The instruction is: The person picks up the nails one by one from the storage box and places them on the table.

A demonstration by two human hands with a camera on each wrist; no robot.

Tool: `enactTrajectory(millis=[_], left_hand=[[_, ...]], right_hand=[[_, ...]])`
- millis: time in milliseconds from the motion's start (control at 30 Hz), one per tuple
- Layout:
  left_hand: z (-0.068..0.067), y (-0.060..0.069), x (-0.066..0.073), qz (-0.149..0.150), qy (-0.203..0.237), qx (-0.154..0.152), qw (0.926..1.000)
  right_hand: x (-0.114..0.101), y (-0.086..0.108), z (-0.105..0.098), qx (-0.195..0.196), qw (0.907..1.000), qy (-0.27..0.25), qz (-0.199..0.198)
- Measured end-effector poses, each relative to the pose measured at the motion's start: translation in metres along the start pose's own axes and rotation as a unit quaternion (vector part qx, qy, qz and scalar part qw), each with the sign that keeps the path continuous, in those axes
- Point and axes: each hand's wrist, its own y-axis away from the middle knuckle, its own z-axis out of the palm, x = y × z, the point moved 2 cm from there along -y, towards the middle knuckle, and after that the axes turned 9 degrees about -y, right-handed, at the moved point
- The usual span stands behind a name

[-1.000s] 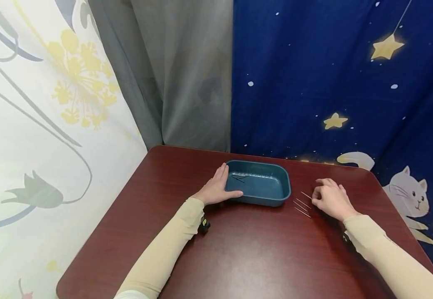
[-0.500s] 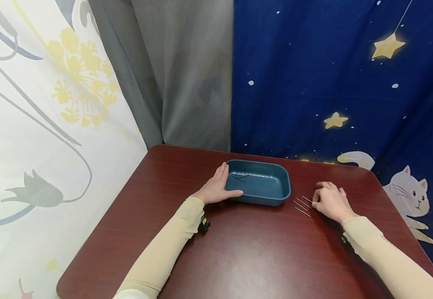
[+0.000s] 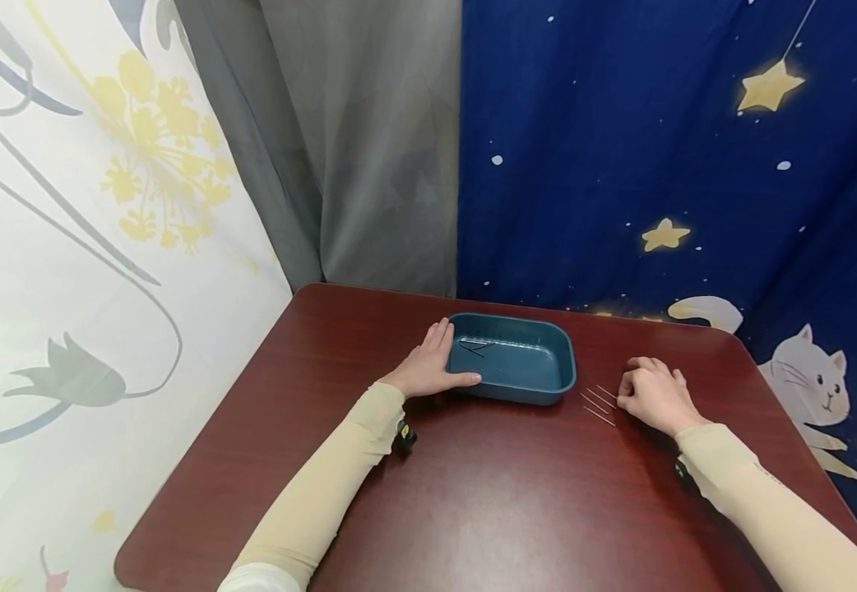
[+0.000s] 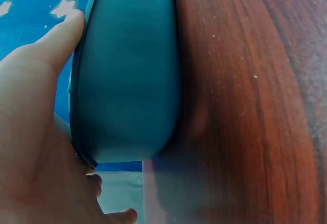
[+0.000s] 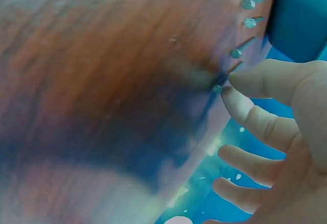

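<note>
Softly gleaming, the table (image 3: 502, 501) bears a tray (image 3: 517, 374); a starry curtain (image 3: 591, 205) hangs behind.

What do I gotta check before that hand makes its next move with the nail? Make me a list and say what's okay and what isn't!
1. Nail pinched: ok, the right hand has it between thumb and finger.
2. Nail lifted clear of the table: cannot tell, it's too close to be sure.
3. Box steadied: ok, the left hand rests on its left end.
4. Box sitting flat: ok, its base is on the table.
5. Room inside: ok, dark thin pieces lie toward the left end, and the right part looks bare.
6. Every nail in the box: not ok, three other nails lie on the table.
</note>
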Motion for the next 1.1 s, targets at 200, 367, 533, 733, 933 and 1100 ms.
enactTrajectory(millis=[200,367,533,733,933,1100], left_hand=[[-0.004,-0.002,0.003,0.005,-0.001,-0.002,1.0000],[-0.011,-0.006,0.010,0.009,-0.014,0.066,0.9977],[-0.017,-0.012,0.016,-0.035,-0.067,0.153,0.9853],[-0.018,-0.013,0.021,-0.109,-0.094,0.141,0.9796],[-0.014,-0.014,0.023,-0.178,-0.115,0.115,0.9704],[-0.012,-0.019,0.028,-0.213,-0.121,0.086,0.9658]], right_hand=[[-0.012,-0.003,-0.009,0.015,0.9999,-0.002,-0.006],[-0.030,-0.008,-0.014,0.046,0.9985,-0.006,-0.027],[-0.052,-0.018,-0.010,0.066,0.9962,-0.033,-0.046],[-0.079,-0.034,0.004,0.072,0.9947,-0.059,-0.044],[-0.094,-0.043,0.022,0.050,0.9961,-0.071,-0.014],[-0.092,-0.045,0.033,0.042,0.9970,-0.064,0.011]])
